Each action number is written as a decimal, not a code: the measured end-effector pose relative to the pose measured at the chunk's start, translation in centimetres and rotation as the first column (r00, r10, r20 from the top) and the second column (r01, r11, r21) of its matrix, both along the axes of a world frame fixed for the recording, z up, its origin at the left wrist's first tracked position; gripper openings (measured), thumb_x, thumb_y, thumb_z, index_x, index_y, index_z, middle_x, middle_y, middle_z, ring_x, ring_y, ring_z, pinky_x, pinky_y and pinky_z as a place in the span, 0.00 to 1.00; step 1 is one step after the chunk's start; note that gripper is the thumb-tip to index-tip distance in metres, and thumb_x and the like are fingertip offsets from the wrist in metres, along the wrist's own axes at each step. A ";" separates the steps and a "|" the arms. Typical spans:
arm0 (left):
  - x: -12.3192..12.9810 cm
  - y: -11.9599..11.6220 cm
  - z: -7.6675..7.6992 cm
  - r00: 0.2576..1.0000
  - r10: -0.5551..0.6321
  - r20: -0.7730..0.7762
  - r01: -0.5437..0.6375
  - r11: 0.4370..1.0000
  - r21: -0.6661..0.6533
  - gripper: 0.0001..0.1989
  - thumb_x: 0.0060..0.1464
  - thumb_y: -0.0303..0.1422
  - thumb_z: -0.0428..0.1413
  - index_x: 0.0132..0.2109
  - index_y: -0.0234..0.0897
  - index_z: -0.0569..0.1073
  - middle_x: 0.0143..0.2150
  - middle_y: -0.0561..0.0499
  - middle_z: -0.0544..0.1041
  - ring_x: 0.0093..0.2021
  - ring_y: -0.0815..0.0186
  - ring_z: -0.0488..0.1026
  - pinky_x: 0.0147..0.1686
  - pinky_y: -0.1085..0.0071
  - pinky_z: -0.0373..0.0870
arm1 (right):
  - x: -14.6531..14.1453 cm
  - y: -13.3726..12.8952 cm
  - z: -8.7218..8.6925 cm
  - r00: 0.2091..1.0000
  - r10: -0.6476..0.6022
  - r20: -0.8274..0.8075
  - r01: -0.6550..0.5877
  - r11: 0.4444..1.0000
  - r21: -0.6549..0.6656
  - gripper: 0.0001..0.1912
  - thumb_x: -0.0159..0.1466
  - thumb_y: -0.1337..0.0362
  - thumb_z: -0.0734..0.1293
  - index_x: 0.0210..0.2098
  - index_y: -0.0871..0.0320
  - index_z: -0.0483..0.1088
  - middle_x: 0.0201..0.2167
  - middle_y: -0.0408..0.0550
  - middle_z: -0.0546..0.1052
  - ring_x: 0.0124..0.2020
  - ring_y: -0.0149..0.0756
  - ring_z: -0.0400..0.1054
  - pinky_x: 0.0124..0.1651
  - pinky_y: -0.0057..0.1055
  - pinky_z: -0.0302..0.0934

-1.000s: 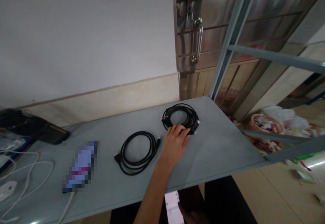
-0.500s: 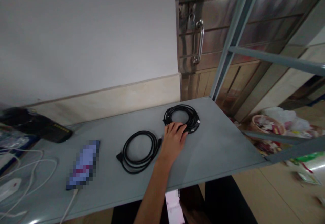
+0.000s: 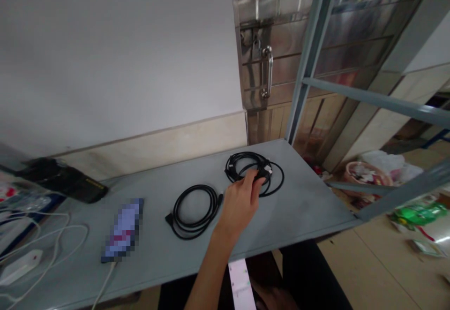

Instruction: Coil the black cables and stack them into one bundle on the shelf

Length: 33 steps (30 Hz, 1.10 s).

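Observation:
My left hand [image 3: 242, 200] reaches over the table and pinches part of a coiled black cable [image 3: 277, 188] at the back right. The cable's loops lie partly spread, with one loop out to the right and a light-coloured connector near my fingertips. Just left of my wrist, a second black cable [image 3: 192, 229] rests in a neat coil, its dark plug at the left. Below the table edge, my right hand [image 3: 272, 296] is dim and partly cut off, holding a phone with a lit screen [image 3: 242, 282] over my lap.
On the grey table [image 3: 298, 211] a blurred-out blue device [image 3: 123, 230] lies with a white cord. Farther left are a black object [image 3: 66, 181], white cables and a white power strip [image 3: 21, 268]. A metal frame post [image 3: 309, 56] rises at the right corner; a pink bin [image 3: 367, 174] stands beyond.
My left hand's fingers have closed on the far cable and raised part of it; its coil has loosened, with a loop spreading right. The view has shifted slightly.

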<state>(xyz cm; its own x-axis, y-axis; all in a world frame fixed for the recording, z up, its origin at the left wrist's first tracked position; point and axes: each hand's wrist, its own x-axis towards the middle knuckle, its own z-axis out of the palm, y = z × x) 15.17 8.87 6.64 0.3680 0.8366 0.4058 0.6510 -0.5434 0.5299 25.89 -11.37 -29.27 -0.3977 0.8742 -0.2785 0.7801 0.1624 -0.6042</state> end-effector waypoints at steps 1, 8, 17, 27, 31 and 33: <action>0.1 -0.4 0.8 0.999 -0.013 0.050 0.014 0.999 -0.032 0.09 0.80 0.39 0.51 0.58 0.44 0.73 0.41 0.50 0.85 0.37 0.59 0.84 0.36 0.68 0.71 | -0.6 0.1 -0.1 0.997 0.045 0.064 -0.041 0.998 -0.051 0.43 0.58 0.63 0.72 0.72 0.36 0.72 0.43 0.52 0.88 0.40 0.58 0.84 0.37 0.38 0.73; 0.2 -2.7 5.2 0.863 -0.001 0.506 0.158 0.951 -0.267 0.14 0.77 0.48 0.53 0.50 0.42 0.72 0.29 0.54 0.79 0.27 0.65 0.76 0.28 0.72 0.69 | -2.0 0.1 -0.8 0.988 0.039 0.147 -0.030 0.998 -0.062 0.43 0.56 0.65 0.72 0.71 0.40 0.75 0.41 0.54 0.88 0.42 0.58 0.85 0.39 0.40 0.76; -2.1 -5.8 9.5 0.197 0.135 0.971 0.267 0.945 -0.186 0.17 0.68 0.48 0.66 0.47 0.40 0.74 0.37 0.52 0.80 0.31 0.69 0.77 0.27 0.75 0.70 | -0.8 0.2 1.2 0.996 -0.092 0.023 0.092 0.995 -0.027 0.34 0.63 0.54 0.69 0.69 0.40 0.76 0.50 0.53 0.87 0.47 0.59 0.85 0.46 0.41 0.76; -5.6 -9.2 7.8 0.029 0.212 0.977 0.236 0.948 -0.212 0.15 0.63 0.45 0.72 0.45 0.40 0.82 0.46 0.46 0.85 0.47 0.61 0.82 0.46 0.66 0.80 | 5.1 0.4 18.8 0.725 -0.325 -0.607 0.528 0.828 0.188 0.22 0.78 0.45 0.64 0.61 0.47 0.78 0.54 0.56 0.84 0.51 0.48 0.82 0.55 0.40 0.78; -5.7 -10.4 7.4 0.119 0.228 0.966 0.250 0.935 -0.251 0.17 0.63 0.48 0.70 0.43 0.38 0.83 0.47 0.43 0.85 0.47 0.59 0.81 0.49 0.63 0.79 | 7.9 4.4 24.6 0.698 -0.350 -0.624 0.682 0.589 0.433 0.24 0.77 0.49 0.66 0.68 0.49 0.70 0.65 0.58 0.75 0.65 0.51 0.73 0.68 0.52 0.71; -5.7 -11.2 8.0 0.134 0.204 0.970 0.241 0.942 -0.232 0.17 0.63 0.49 0.71 0.43 0.39 0.83 0.45 0.45 0.84 0.44 0.60 0.80 0.47 0.63 0.79 | 8.6 8.0 25.5 0.708 -0.369 -0.602 0.698 0.500 0.514 0.35 0.74 0.45 0.69 0.74 0.53 0.62 0.71 0.62 0.68 0.72 0.54 0.66 0.74 0.57 0.65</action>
<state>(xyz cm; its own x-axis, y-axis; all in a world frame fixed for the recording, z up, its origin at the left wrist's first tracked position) 9.43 -2.34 14.61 -0.1391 0.9710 0.1943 -0.5535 -0.2389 0.7979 34.53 -3.38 -3.80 0.2973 0.8020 0.5181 0.5983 0.2663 -0.7557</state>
